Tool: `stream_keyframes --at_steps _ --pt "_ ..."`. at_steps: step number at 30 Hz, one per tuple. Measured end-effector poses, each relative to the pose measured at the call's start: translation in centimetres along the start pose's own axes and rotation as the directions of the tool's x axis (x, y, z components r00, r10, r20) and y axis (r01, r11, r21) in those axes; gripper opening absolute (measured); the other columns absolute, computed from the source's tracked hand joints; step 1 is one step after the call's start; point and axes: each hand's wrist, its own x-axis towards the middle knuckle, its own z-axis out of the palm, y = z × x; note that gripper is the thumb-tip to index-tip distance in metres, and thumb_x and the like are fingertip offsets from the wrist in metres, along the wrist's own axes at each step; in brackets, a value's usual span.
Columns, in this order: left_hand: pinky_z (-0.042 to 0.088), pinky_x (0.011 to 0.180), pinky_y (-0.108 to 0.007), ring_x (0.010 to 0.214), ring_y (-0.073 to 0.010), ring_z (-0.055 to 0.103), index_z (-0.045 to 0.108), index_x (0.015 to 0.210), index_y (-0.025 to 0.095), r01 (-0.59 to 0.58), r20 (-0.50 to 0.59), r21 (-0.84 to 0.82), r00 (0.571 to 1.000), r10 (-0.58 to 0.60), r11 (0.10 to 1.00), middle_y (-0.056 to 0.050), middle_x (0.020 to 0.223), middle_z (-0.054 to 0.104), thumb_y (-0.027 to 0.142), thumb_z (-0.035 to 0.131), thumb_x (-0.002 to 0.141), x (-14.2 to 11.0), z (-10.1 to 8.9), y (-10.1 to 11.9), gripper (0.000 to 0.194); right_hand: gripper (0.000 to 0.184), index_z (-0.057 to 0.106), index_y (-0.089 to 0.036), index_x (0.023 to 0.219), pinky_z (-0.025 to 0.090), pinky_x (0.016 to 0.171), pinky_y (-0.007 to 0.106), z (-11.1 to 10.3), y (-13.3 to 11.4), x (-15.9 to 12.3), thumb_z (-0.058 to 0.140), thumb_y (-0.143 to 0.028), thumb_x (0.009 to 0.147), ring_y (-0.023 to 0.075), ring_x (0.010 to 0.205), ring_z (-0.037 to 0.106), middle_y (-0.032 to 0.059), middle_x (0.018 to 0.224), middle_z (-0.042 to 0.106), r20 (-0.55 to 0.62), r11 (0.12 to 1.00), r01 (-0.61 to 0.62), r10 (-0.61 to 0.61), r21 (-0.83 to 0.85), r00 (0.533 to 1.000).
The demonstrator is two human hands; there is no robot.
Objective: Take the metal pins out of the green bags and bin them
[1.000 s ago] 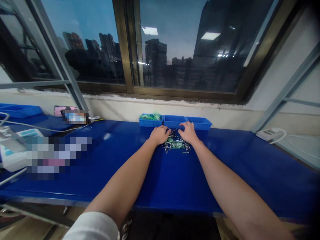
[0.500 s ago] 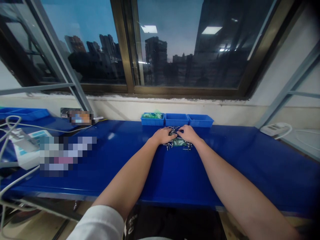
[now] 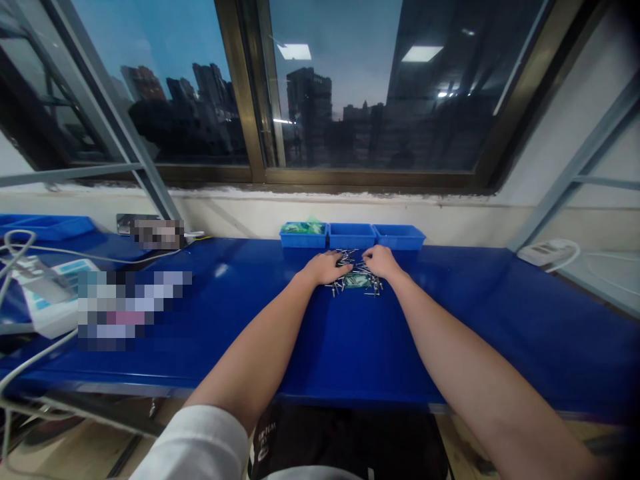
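Green packets are held in the left bin (image 3: 303,243). Metal pins (image 3: 373,285) are covered by the half-spread left hand (image 3: 325,268); the right hand's (image 3: 381,261) fingers are curled, contents unclear.

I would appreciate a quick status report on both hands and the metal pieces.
Left hand on the pile's left side. Right hand at its right. Metal pieces loosely heaped.

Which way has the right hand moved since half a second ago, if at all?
Yes, slightly right: against the middle bin, the right hand has its fingertips nearer the bin's right end now.
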Motion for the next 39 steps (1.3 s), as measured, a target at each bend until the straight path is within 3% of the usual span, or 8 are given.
stream_keyframes --at_steps 6,15,20,23,26,30,34,39 --pt "0.035 0.103 -0.033 0.125 -0.0251 0.046 0.052 0.129 0.017 0.01 0.002 -0.008 1.0 -0.01 1.0 -0.012 0.136 0.05 0.063 0.035 0.086 0.1 0.0 0.0 0.065 0.016 0.075 -0.019 0.07 0.045 0.089 0.031 -0.1 0.1 0.2 0.059 -0.017 0.071 0.0223 0.087 0.066 0.0064 0.078 0.072 -0.007 0.998 -0.045 0.045 0.042 0.999" --pt "0.038 0.1 -0.033 0.122 -0.0255 0.05 0.053 0.127 0.017 -0.02 -0.016 0.008 1.0 0.02 1.0 -0.011 0.133 0.053 0.062 0.035 0.087 0.2 0.2 -0.2 0.063 0.015 0.073 -0.018 0.077 0.045 0.081 0.029 -0.1 -0.5 0.2 0.06 -0.014 0.071 0.0226 0.087 0.066 0.0114 0.085 0.072 0.084 0.996 -0.092 0.091 0.002 0.992" --pt "0.039 0.099 -0.034 0.118 -0.0247 0.052 0.053 0.126 0.017 -0.016 -0.158 0.017 0.987 0.019 1.0 -0.011 0.128 0.056 0.052 0.04 0.089 0.1 0.0 0.1 0.053 0.018 0.069 -0.017 0.087 0.044 0.076 0.026 -0.2 -1.1 -0.1 0.053 -0.016 0.079 0.0196 0.085 0.063 0.0088 0.087 0.071 0.036 0.998 0.0 -0.002 0.06 0.999" --pt "0.041 0.097 -0.033 0.113 -0.022 0.054 0.054 0.122 0.018 -0.074 -0.253 0.01 0.965 0.074 0.997 -0.009 0.123 0.059 0.04 0.045 0.09 0.3 -0.1 0.2 0.041 0.02 0.068 -0.017 0.091 0.043 0.075 0.026 -0.5 -2.0 -0.3 0.049 -0.021 0.084 0.0176 0.082 0.062 0.0068 0.087 0.07 -0.006 0.984 0.108 -0.108 0.145 0.994" --pt "0.043 0.093 -0.032 0.103 -0.0197 0.059 0.061 0.107 0.019 -0.144 -0.287 0.003 0.948 0.138 0.99 -0.007 0.108 0.065 0.029 0.045 0.091 0.6 -0.2 0.2 0.025 0.021 0.067 -0.016 0.088 0.042 0.074 0.026 -0.8 -2.9 -0.6 0.047 -0.021 0.085 0.0164 0.079 0.061 0.0058 0.084 0.07 -0.011 0.966 0.175 -0.176 0.192 0.984" --pt "0.045 0.084 -0.031 0.091 -0.0191 0.061 0.063 0.092 0.018 -0.172 -0.312 0.021 0.935 0.17 0.985 -0.007 0.095 0.066 0.026 0.042 0.092 0.6 -0.3 0.3 0.022 0.019 0.065 -0.016 0.082 0.041 0.069 0.025 -0.8 -3.3 -0.7 0.047 -0.021 0.085 0.0147 0.07 0.059 0.0037 0.073 0.067 -0.001 0.95 0.184 -0.19 0.251 0.982" --pt "0.045 0.08 -0.03 0.086 -0.0183 0.06 0.062 0.087 0.018 -0.175 -0.29 0.035 0.94 0.178 0.984 -0.006 0.09 0.064 0.026 0.039 0.094 0.4 -0.5 0.4 0.025 0.018 0.061 -0.016 0.083 0.041 0.063 0.024 -0.4 -3.1 -0.5 0.046 -0.025 0.084 0.0124 0.061 0.057 0.0008 0.064 0.063 -0.007 0.89 0.139 -0.151 0.435 0.989" --pt "0.044 0.08 -0.03 0.086 -0.0182 0.058 0.06 0.092 0.02 -0.147 -0.272 0.013 0.951 0.145 0.989 -0.006 0.091 0.061 0.024 0.035 0.094 0.2 -0.7 0.4 0.025 0.019 0.063 -0.016 0.078 0.042 0.057 0.024 -0.6 -2.9 -0.3 0.059 -0.032 0.07 0.0112 0.056 0.052 -0.0006 0.065 0.062 0.023 0.709 0.04 -0.079 0.704 0.997"
